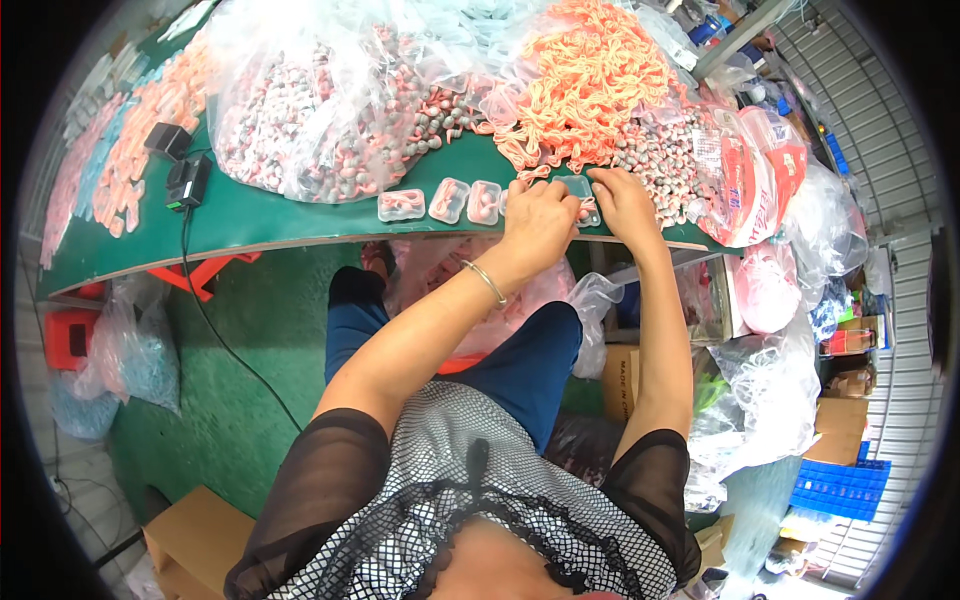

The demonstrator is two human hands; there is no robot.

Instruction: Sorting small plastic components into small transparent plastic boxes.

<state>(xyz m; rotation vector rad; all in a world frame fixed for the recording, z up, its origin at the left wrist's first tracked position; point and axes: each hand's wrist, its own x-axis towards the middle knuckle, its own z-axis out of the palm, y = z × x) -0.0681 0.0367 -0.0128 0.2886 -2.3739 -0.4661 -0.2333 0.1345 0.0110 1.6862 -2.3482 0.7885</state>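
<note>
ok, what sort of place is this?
Probably a small workshop or factory floor: a green table carries a loose heap of orange cords, a big clear bag of small pink and grey pieces, and a row of small clear boxes.

Left hand [541, 217] near right hand [624, 207], backs upward
</note>
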